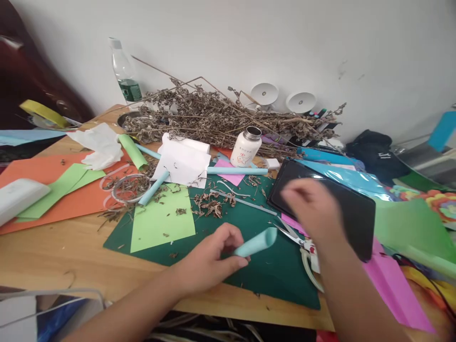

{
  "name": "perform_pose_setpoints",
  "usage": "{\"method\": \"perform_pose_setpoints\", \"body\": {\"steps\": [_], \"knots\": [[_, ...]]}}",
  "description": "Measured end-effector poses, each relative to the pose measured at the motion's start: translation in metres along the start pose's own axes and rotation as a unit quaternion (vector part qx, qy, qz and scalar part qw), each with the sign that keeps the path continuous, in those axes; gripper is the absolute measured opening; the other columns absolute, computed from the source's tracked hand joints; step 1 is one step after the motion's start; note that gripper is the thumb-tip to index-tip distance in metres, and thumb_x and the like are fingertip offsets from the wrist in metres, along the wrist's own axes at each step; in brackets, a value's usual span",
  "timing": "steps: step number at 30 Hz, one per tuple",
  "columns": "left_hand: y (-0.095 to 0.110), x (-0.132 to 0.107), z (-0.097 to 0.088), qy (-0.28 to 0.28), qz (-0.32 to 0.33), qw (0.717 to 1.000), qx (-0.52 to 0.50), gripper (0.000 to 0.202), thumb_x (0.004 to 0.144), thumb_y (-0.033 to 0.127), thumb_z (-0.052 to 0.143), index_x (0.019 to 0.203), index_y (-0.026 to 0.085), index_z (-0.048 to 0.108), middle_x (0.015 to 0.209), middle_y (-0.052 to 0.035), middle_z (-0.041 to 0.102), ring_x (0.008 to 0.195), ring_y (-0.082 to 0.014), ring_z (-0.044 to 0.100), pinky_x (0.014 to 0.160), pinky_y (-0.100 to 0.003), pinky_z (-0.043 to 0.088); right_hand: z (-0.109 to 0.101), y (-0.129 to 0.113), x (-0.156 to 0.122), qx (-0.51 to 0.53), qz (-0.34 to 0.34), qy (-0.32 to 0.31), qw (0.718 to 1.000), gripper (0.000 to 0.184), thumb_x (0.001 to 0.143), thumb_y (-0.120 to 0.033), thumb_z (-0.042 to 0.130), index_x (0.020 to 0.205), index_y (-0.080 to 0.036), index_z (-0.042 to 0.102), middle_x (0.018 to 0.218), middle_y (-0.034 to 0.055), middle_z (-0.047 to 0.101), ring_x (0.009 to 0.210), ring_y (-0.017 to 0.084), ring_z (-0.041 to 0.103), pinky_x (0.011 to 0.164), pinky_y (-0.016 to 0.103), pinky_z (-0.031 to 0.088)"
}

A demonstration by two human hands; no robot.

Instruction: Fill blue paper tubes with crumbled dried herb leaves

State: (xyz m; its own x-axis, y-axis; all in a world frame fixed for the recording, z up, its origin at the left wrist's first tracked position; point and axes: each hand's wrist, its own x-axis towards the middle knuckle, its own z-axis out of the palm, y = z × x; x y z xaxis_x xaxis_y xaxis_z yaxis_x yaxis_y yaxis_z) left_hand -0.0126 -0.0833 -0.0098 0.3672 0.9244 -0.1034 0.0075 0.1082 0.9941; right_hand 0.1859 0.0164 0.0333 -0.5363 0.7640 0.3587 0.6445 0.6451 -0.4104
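Observation:
My left hand (224, 254) is closed around a rolled tube of light blue paper (260, 241), its wider end facing right. Above the black tablet (351, 216), my right hand (313, 206) is blurred by motion. Its fingers look curled together, and I cannot make out anything in them. Scissors (302, 243) with pale handles lie partly opened below that hand. Dry leaves (213, 204) are scattered on the green cutting mat (270, 275) and on a light green paper sheet (162, 221). Another blue paper tube (237, 170) lies farther back.
A white bottle without a lid (246, 148) stands behind the mat. Dried plant stems (199, 114) are piled along the wall, beside a clear plastic bottle (124, 76). On the left lie orange paper (85, 197), a tape ring (131, 188) and a white device (19, 197).

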Motion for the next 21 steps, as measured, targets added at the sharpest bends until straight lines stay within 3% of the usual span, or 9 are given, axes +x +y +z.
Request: {"method": "perform_pose_setpoints", "body": {"steps": [1, 2, 4, 5, 7, 9, 12, 16, 21], "knots": [[-0.002, 0.005, 0.012, -0.011, 0.009, 0.999, 0.051, 0.022, 0.075, 0.022, 0.051, 0.096, 0.020, 0.045, 0.086, -0.0040, 0.059, 0.079, -0.0156, 0.055, 0.072, -0.027, 0.041, 0.016, 0.004, 0.020, -0.033, 0.022, -0.054, 0.998, 0.023, 0.084, -0.035, 0.039, 0.083, -0.020, 0.057, 0.085, 0.0065, 0.058, 0.076, 0.017, 0.053, 0.065, 0.031, 0.043], [-0.004, 0.010, 0.025, -0.065, 0.037, 0.993, 0.094, 0.020, 0.073, 0.021, 0.052, 0.093, 0.021, 0.049, 0.086, -0.0029, 0.060, 0.079, -0.0158, 0.055, 0.073, -0.026, 0.040, 0.032, 0.007, 0.035, -0.056, 0.033, -0.078, 0.995, 0.019, 0.080, -0.035, 0.046, 0.077, -0.021, 0.058, 0.085, 0.0058, 0.058, 0.078, 0.020, 0.052, 0.068, 0.034, 0.042], [-0.006, 0.021, 0.053, -0.198, 0.098, 0.967, 0.127, 0.011, 0.069, 0.022, 0.054, 0.080, 0.022, 0.054, 0.079, 0.0006, 0.059, 0.075, -0.0145, 0.055, 0.068, -0.022, 0.040, 0.058, 0.010, 0.048, -0.101, 0.061, -0.106, 0.987, 0.015, 0.075, -0.034, 0.052, 0.076, -0.021, 0.059, 0.090, 0.0077, 0.057, 0.085, 0.025, 0.049, 0.070, 0.041, 0.038], [-0.007, 0.027, 0.064, -0.211, 0.094, 0.962, 0.145, 0.011, 0.068, 0.025, 0.055, 0.078, 0.022, 0.053, 0.074, 0.0017, 0.058, 0.068, -0.0132, 0.054, 0.061, -0.020, 0.040, 0.066, 0.011, 0.047, -0.118, 0.071, -0.113, 0.984, 0.014, 0.074, -0.033, 0.053, 0.077, -0.021, 0.058, 0.095, 0.0087, 0.056, 0.088, 0.027, 0.047, 0.071, 0.043, 0.036], [-0.007, 0.039, 0.076, -0.168, 0.051, 0.967, 0.185, 0.020, 0.064, 0.030, 0.057, 0.080, 0.021, 0.049, 0.066, 0.0026, 0.053, 0.057, -0.0116, 0.049, 0.051, -0.020, 0.036, 0.075, 0.011, 0.040, -0.142, 0.085, -0.120, 0.979, 0.012, 0.075, -0.031, 0.052, 0.076, -0.020, 0.057, 0.102, 0.0106, 0.053, 0.092, 0.030, 0.044, 0.071, 0.046, 0.034], [-0.005, 0.050, 0.072, -0.136, 0.078, 0.967, 0.203, 0.020, 0.064, 0.031, 0.056, 0.078, 0.020, 0.046, 0.065, 0.0026, 0.050, 0.056, -0.0113, 0.046, 0.050, -0.020, 0.035, 0.074, 0.011, 0.033, -0.150, 0.089, -0.121, 0.977, 0.011, 0.076, -0.027, 0.049, 0.072, -0.019, 0.055, 0.106, 0.0108, 0.051, 0.095, 0.031, 0.043, 0.072, 0.046, 0.032], [-0.005, 0.060, 0.047, -0.070, 0.128, 0.967, 0.210, 0.014, 0.061, 0.018, 0.051, 0.073, 0.019, 0.043, 0.066, 0.0015, 0.050, 0.058, -0.0115, 0.046, 0.055, -0.021, 0.036, 0.064, 0.014, 0.036, -0.135, 0.092, -0.120, 0.979, 0.010, 0.077, -0.025, 0.046, 0.070, -0.019, 0.051, 0.101, 0.0087, 0.055, 0.092, 0.028, 0.047, 0.072, 0.042, 0.034], [-0.008, 0.063, 0.018, 0.019, 0.073, 0.993, 0.096, 0.018, 0.064, 0.009, 0.041, 0.079, 0.019, 0.041, 0.070, 0.0014, 0.053, 0.066, -0.0119, 0.050, 0.062, -0.023, 0.038, 0.046, 0.024, 0.049, -0.081, 0.131, -0.099, 0.983, 0.008, 0.081, -0.024, 0.038, 0.083, -0.021, 0.045, 0.075, 0.0035, 0.059, 0.066, 0.018, 0.055, 0.059, 0.029, 0.039], [-0.012, 0.062, 0.011, 0.059, 0.042, 0.997, -0.028, 0.008, 0.073, 0.024, 0.045, 0.076, 0.019, 0.040, 0.059, 0.0044, 0.042, 0.056, -0.0093, 0.042, 0.056, -0.022, 0.036, 0.036, 0.024, 0.048, 0.122, 0.142, 0.068, 0.980, 0.030, 0.082, -0.027, 0.034, 0.111, -0.024, 0.027, 0.066, -0.0031, 0.051, 0.048, 0.011, 0.048, 0.048, 0.022, 0.040]]}}
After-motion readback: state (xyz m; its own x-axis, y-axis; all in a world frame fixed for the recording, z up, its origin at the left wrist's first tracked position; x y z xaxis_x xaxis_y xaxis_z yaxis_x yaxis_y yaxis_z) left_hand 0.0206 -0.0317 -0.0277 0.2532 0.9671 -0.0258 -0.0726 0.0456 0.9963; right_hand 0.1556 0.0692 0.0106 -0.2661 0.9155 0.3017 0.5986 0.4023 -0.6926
